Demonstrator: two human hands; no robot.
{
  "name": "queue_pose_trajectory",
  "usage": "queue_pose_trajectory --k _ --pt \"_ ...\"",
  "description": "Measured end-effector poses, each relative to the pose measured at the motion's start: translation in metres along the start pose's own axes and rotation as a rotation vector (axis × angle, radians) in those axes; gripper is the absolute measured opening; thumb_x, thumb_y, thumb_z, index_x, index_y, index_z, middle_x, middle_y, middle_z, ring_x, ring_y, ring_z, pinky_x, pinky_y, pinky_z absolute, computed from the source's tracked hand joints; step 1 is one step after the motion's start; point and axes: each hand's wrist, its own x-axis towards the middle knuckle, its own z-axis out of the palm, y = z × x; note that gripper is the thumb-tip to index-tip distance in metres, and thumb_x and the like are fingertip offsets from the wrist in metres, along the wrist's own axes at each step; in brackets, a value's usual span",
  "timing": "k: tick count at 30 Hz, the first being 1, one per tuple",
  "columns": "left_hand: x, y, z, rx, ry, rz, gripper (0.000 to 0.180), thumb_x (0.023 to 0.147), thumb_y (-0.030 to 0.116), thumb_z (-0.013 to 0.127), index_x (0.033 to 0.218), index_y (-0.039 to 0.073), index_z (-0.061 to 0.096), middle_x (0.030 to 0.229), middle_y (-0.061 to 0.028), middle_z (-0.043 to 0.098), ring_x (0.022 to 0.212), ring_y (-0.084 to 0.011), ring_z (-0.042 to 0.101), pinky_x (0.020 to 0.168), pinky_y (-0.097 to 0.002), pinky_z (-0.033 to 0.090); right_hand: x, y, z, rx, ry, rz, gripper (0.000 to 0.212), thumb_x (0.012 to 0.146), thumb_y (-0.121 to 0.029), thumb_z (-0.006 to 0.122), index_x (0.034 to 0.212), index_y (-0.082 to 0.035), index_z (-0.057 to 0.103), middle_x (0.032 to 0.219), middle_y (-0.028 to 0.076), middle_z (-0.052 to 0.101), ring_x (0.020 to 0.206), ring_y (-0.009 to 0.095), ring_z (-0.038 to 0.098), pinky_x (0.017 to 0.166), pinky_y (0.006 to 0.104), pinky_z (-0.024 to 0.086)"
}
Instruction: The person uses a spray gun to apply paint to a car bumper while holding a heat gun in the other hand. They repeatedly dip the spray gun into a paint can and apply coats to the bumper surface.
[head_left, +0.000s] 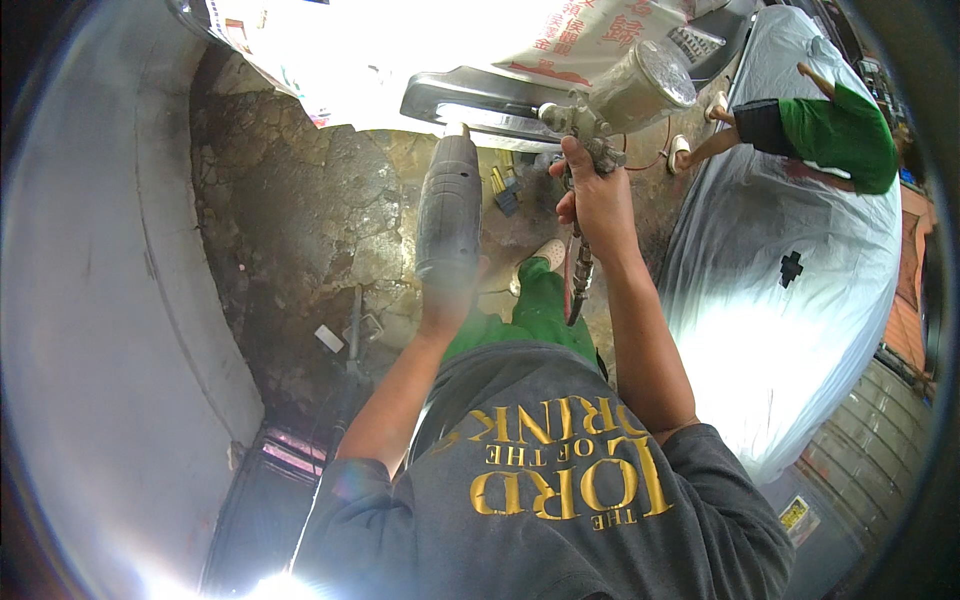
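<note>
The left hand (447,300) is clenched around the lower end of a grey metal part (449,205), a long rounded piece that stands nearly upright just left of the spray gun (585,125). This part looks stiff and rather heavy, so I judge that the grip at its end must be firm; its smooth painted skin may be slippery, and fresh paint would mark if fingers touch higher up.

The right hand (597,205) is closed around the handle of the spray gun, with one finger at the trigger. A hose (577,280) hangs down from the bottom of the gun. On top of the gun sits a cloudy plastic cup (642,85), which makes it top-heavy, I think; the handle is the right place to hold it.

Behind the gun lies a grey car panel (470,100). Further right of the gun, another person in a green shirt (840,135) leans over a covered car (790,280).
</note>
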Motion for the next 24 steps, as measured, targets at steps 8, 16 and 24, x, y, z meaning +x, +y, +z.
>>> queue_pose_trajectory --k 8,16,24 --pt "-0.004 0.025 -0.010 -0.076 -0.075 -0.220 0.030 0.094 0.025 0.072 0.112 0.003 0.065 0.105 -0.0106 0.068 0.099 -0.0250 0.064 0.091 -0.0389 0.048 -0.005 0.011 -0.003 0.071 -0.030 -0.008 0.050 0.098 -0.049 0.065 0.109 -0.001 0.062 0.086 0.009 0.065 0.045 0.012 0.056 0.039 0.0264 0.041" --pt "-0.006 0.021 0.001 -0.023 -0.004 -0.072 0.034 0.095 0.029 0.070 0.115 0.003 0.064 0.108 -0.0120 0.067 0.104 -0.0282 0.064 0.094 -0.0411 0.046 0.010 0.041 0.004 0.160 -0.055 0.039 0.051 0.097 -0.048 0.067 0.112 0.000 0.059 0.086 0.007 0.065 0.047 0.012 0.055 0.042 0.0279 0.044" --pt "-0.006 0.054 -0.001 -0.040 -0.124 -0.190 0.035 0.095 0.030 0.069 0.117 0.003 0.063 0.110 -0.0113 0.067 0.102 -0.0267 0.063 0.094 -0.0401 0.046 0.028 0.052 0.015 0.145 -0.033 0.016 0.051 0.096 -0.049 0.069 0.109 0.000 0.060 0.082 0.007 0.065 0.045 0.012 0.054 0.040 0.0278 0.042"
